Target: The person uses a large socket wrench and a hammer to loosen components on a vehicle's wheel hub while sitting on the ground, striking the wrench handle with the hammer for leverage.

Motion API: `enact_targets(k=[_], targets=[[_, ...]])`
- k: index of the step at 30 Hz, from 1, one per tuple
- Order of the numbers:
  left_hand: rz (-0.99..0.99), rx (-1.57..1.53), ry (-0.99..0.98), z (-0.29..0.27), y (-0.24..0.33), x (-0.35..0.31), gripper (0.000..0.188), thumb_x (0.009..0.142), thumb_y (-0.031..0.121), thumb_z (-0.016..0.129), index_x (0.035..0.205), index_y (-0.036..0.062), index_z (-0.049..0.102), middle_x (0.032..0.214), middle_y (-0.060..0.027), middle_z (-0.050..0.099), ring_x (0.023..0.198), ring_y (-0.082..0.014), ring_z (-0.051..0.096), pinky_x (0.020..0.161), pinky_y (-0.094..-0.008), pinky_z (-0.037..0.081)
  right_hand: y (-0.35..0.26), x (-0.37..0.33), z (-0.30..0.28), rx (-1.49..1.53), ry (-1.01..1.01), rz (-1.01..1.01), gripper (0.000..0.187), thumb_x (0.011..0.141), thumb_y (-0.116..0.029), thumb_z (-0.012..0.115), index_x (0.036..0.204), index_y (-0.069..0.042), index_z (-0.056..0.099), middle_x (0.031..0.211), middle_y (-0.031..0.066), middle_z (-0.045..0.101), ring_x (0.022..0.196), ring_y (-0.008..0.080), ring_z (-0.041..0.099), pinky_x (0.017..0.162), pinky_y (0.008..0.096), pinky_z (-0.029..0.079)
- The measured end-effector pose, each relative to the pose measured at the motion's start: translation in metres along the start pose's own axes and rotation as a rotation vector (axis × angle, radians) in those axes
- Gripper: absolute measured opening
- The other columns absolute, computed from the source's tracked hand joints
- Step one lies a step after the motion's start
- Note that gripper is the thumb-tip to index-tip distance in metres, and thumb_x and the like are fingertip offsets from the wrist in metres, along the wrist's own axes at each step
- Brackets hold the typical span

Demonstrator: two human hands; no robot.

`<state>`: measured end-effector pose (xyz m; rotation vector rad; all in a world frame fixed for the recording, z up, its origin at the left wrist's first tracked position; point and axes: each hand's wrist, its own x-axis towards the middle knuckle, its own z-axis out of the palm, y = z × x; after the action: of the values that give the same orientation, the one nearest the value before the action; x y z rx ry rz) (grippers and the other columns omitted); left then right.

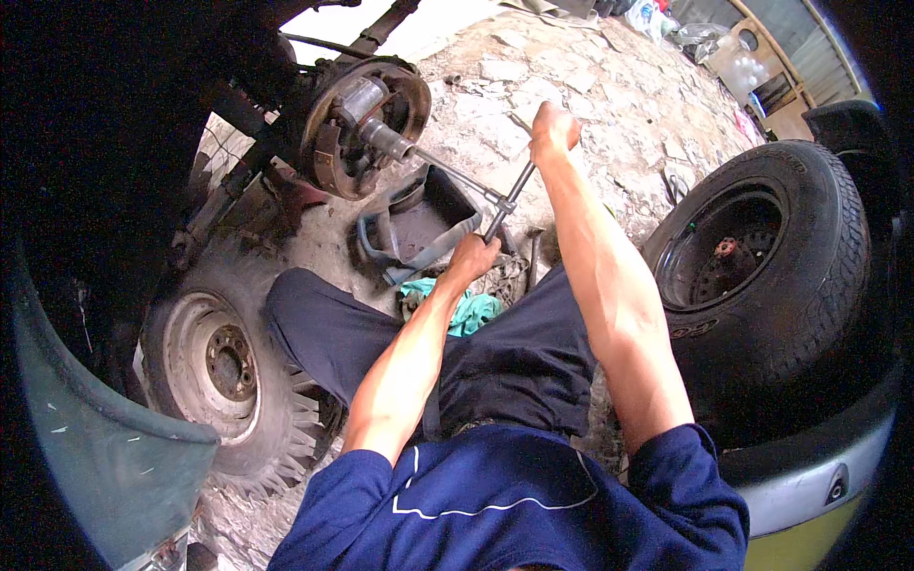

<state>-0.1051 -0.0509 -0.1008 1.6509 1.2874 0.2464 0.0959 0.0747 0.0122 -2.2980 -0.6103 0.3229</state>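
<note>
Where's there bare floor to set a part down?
Best patch: stone floor beyond the right hand, bordered by the brake hub and the right-hand tire. Crowded: ahead of the lap, where an open bin and green cloth lie near the left hand, with the T-handle wrench above.

And here's the floor (pixel 509 71), rough pale stone! Plastic bags (pixel 700 36) bunch along its far edge; a dark open tray (pixel 422 236) sits mid-floor, a green cloth (pixel 474 312) rumpled just beside it, and at the left edge stands a chunky-treaded wheel (pixel 271 423).
</note>
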Motion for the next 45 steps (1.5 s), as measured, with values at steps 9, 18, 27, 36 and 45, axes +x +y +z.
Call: enact_targets(k=[9, 18, 27, 36, 45], targets=[[-0.032, 0.144, 0.062, -0.042, -0.001, -0.034, 0.049, 0.086, 0.035, 0.054, 0.085, -0.0129, 0.064, 0.085, -0.0364, 0.061, 0.089, -0.0478, 0.062, 0.081, -0.0503, 0.049, -0.02, -0.034, 0.013, 0.481, -0.074, 0.109, 0.026, 0.079, -0.014, 0.055, 0.095, 0.006, 0.059, 0.077, 0.0156, 0.061, 0.065, 0.0235, 0.059, 0.045, 0.04, 0.046], [0.009, 0.126, -0.007, -0.032, 0.028, -0.044, 0.064, 0.083, 0.051, 0.058, 0.086, -0.0117, 0.065, 0.082, -0.0335, 0.063, 0.086, -0.0459, 0.064, 0.077, -0.0497, 0.049, 0.02, 0.016, -0.009, -0.3, -0.112, -0.206, 0.028, 0.08, -0.019, 0.059, 0.093, 0.005, 0.059, 0.083, 0.0201, 0.063, 0.07, 0.0267, 0.061, 0.058, 0.04, 0.048], [-0.153, 0.114, -0.123, -0.046, 0.017, -0.031, 0.09, 0.079, 0.075, 0.047, 0.075, -0.0137, 0.062, 0.07, -0.0266, 0.063, 0.075, -0.0355, 0.067, 0.067, -0.0447, 0.049, -0.002, -0.045, -0.057, -0.381, -0.274, -1.672, 0.036, 0.089, -0.04, 0.055, 0.076, -0.008, 0.063, 0.075, 0.0116, 0.063, 0.084, 0.0293, 0.062, 0.089, 0.0462, 0.045], [-0.233, -0.072, -0.267, -0.045, 0.013, -0.03, 0.071, 0.076, 0.075, 0.055, 0.049, 0.0109, 0.044, 0.046, -0.0031, 0.045, 0.037, -0.0125, 0.041, 0.037, -0.0302, 0.03, 0.01, -0.026, -0.062, -1.046, -0.489, -1.534, 0.025, 0.071, -0.034, 0.065, 0.059, -0.012, 0.063, 0.055, 0.0067, 0.06, 0.065, 0.0281, 0.064, 0.058, 0.0404, 0.049], [-0.206, -0.522, -0.455, -0.042, 0.005, -0.042, 0.052, 0.086, 0.057, 0.059, 0.058, 0.0161, 0.042, 0.05, 0.0073, 0.035, 0.044, -0.0064, 0.034, 0.042, -0.0267, 0.027, 0.026, -0.007, -0.05, -0.427, -0.08, -1.683, 0.016, 0.064, -0.021, 0.062, 0.053, -0.012, 0.055, 0.05, 0.0009, 0.055, 0.06, 0.0181, 0.053, 0.069, 0.0343, 0.04]])
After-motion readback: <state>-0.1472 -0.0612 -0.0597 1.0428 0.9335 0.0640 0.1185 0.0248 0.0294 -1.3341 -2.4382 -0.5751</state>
